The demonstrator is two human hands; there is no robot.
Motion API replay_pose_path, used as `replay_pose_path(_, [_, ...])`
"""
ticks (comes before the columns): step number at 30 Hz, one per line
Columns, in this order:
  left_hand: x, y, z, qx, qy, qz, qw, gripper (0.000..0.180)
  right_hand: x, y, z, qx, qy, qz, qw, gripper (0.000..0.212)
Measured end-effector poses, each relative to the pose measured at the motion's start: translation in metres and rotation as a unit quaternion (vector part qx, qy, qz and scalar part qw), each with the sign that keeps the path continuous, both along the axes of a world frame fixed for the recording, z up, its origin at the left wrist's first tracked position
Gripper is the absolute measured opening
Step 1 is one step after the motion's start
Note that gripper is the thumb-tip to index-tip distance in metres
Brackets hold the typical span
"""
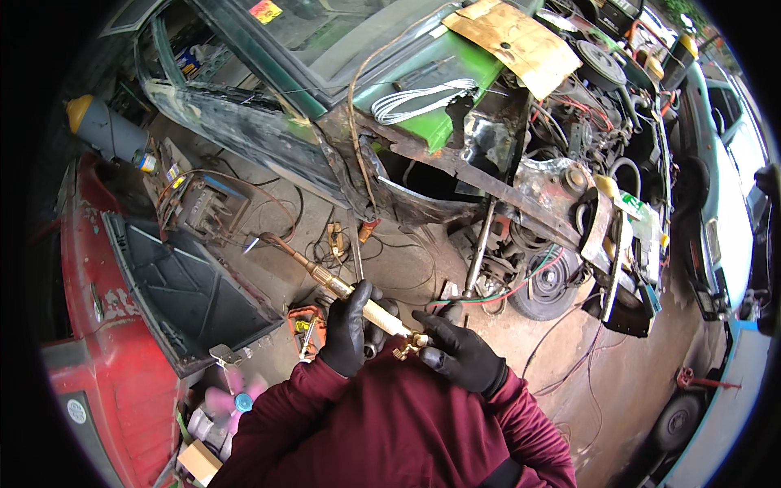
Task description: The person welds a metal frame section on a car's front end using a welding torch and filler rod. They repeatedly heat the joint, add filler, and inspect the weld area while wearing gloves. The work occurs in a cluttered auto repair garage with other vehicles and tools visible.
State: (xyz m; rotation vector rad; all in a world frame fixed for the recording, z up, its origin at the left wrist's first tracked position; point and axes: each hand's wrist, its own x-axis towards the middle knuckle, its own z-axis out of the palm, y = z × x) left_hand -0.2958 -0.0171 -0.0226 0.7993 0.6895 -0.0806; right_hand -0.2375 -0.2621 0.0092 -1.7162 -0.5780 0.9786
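Observation:
A brass gas welding torch (384, 319) lies slantwise in front of my chest, its copper neck pointing up and left. At the tip burns a small white flame (251, 245). My left hand (350, 329), in a black glove, is wrapped round the torch handle. My right hand (462, 351), gloved alike, is at the handle's rear end. Its thumb and fingers close about a brass valve knob (419, 339) there. A second knob (402, 352) sticks out below. A green and a red hose (492, 299) run across the floor beyond my right hand.
Ahead stands a stripped green car (439, 122) with a cut, rusty fender and bare engine bay. A loose red car door panel (122, 317) and black panel (191, 285) are left. An orange toolbox (307, 332), cables and a wheel (547, 281) lie on the floor.

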Motion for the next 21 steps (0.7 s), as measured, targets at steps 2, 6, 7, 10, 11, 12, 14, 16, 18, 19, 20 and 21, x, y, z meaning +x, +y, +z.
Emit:
replay_pose_path(2, [0.002,0.003,0.004,-0.017,0.01,-0.01,1.0,0.038,-0.009,-0.001,0.009,-0.017,0.012,-0.017,1.0,0.07])
replay_pose_path(6, [0.007,0.003,0.023,-0.031,-0.024,-0.05,0.998,0.04,-0.027,-0.005,0.031,-0.042,-0.084,-0.072,0.993,0.066])
replay_pose_path(7, [0.009,0.001,0.029,-0.035,-0.049,-0.068,0.996,0.048,-0.032,-0.008,0.036,-0.009,-0.046,-0.108,0.993,0.067])
replay_pose_path(10, [0.007,-0.003,0.041,0.056,-0.139,-0.14,0.979,0.059,-0.045,-0.023,0.05,0.044,-0.003,-0.197,0.979,0.069])
replay_pose_path(11, [0.006,0.003,0.044,0.074,-0.154,-0.214,0.962,0.067,-0.048,-0.032,0.054,0.052,-0.01,-0.219,0.974,0.07])
replay_pose_path(12, [0.005,0.001,0.043,0.095,-0.146,-0.23,0.957,0.069,-0.049,-0.041,0.056,0.051,-0.021,-0.243,0.968,0.071])
replay_pose_path(14, [0.0,-0.004,0.034,0.122,-0.144,-0.235,0.953,0.072,-0.057,-0.065,0.062,0.082,-0.025,-0.297,0.951,0.08])
replay_pose_path(16, [-0.008,-0.007,0.024,0.082,-0.075,-0.242,0.964,0.066,-0.062,-0.1,0.069,0.106,-0.02,-0.308,0.945,0.059])
replay_pose_path(18, [-0.009,-0.017,0.023,0.119,0.02,-0.247,0.961,0.061,-0.072,-0.125,0.073,0.145,-0.009,-0.375,0.916,0.065])
replay_pose_path(19, [-0.01,-0.024,0.025,0.135,0.029,-0.248,0.959,0.046,-0.075,-0.141,0.074,0.141,-0.028,-0.391,0.909,0.069])
replay_pose_path(20, [-0.007,-0.032,0.028,0.154,-0.026,-0.263,0.952,0.043,-0.077,-0.156,0.074,0.151,-0.048,-0.405,0.901,0.073])
replay_pose_path(21, [-0.004,-0.038,0.032,0.193,-0.041,-0.277,0.94,0.04,-0.082,-0.169,0.073,0.154,-0.064,-0.436,0.884,0.081])
